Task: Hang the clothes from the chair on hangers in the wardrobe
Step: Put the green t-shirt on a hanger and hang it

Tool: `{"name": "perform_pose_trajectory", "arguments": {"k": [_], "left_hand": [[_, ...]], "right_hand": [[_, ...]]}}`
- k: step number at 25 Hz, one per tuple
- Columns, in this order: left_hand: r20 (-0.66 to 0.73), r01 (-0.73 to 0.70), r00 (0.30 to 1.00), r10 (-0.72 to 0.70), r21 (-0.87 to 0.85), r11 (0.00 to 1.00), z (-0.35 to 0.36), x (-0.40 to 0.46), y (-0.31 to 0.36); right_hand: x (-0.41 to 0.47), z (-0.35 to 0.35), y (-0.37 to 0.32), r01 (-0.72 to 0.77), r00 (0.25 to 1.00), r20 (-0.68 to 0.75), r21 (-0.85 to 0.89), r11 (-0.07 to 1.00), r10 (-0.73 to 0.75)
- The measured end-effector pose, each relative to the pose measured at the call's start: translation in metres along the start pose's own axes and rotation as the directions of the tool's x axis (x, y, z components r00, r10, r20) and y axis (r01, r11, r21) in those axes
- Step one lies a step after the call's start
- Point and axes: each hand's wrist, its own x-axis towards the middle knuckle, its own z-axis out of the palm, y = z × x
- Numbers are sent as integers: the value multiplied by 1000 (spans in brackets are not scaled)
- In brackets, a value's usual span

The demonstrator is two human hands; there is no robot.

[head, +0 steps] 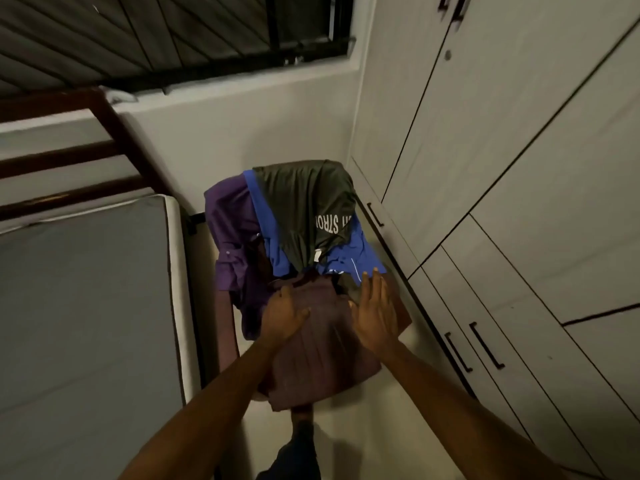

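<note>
A dim room with pale walls [221, 133] and a light floor [381, 427]. A barred window [207, 32] sits high up. A grey mattress [86, 306] lies on a dark wooden bed frame [114, 133].

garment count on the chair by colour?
Purple shirt: 1
Blue garment: 1
Dark olive-grey T-shirt with white lettering: 1
Maroon-brown garment on the seat: 1
Total visible: 4. More may lie hidden underneath.
</note>
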Motion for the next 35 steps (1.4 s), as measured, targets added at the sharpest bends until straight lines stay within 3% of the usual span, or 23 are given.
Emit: {"name": "perform_pose_trajectory", "arguments": {"k": [3, 7, 13, 17, 22, 25, 26, 27, 28, 30, 32, 35], "left_hand": [[38, 75, 997, -72, -84, 994, -6, 78, -7], [-8, 175, 984, -180, -209, 962, -9, 175, -7], [-59, 345, 913, -404, -416, 841, 15, 264, -22], [-101, 412, 864, -494, -422, 808, 31, 287, -38], [-245, 398, 855, -458, -255, 881, 30, 296, -40], [-223, 407, 809, -544, -456, 792, 22, 297, -35], [-187, 412, 795, -577, -531, 740, 21, 298, -35], [-161, 405, 799, -579, -567, 717, 20, 298, -33], [-147, 396, 816, -559, -562, 726, 17, 295, -27], [-103, 379, 863, -495, -516, 768, 12, 289, -20], [-59, 356, 894, -445, -509, 783, 9, 276, -15], [10, 349, 892, -451, -650, 675, -3, 248, 4]], "right_hand": [[69, 26, -16, -63, 994, 97, 37, 997, 59], [169, 66, -21, -136, 980, 164, 116, 984, 116], [273, 105, -19, -341, 940, 77, 256, 904, 333], [299, 118, -8, -433, 900, 80, 281, 856, 429], [303, 101, 9, -369, 928, 33, 222, 903, 371], [289, 74, 5, -370, 926, 77, 367, 853, 369], [283, 63, 0, -397, 911, 105, 477, 784, 398], [278, 52, -5, -449, 878, 181, 631, 632, 442], [273, 40, -9, -493, 834, 291, 775, 395, 470], [265, 23, -14, -519, 770, 510, 850, -88, 384], [257, 11, -13, -504, 742, 589, 805, -312, 320], [246, -10, -10, -352, 727, 592, 757, -550, 349]]}}
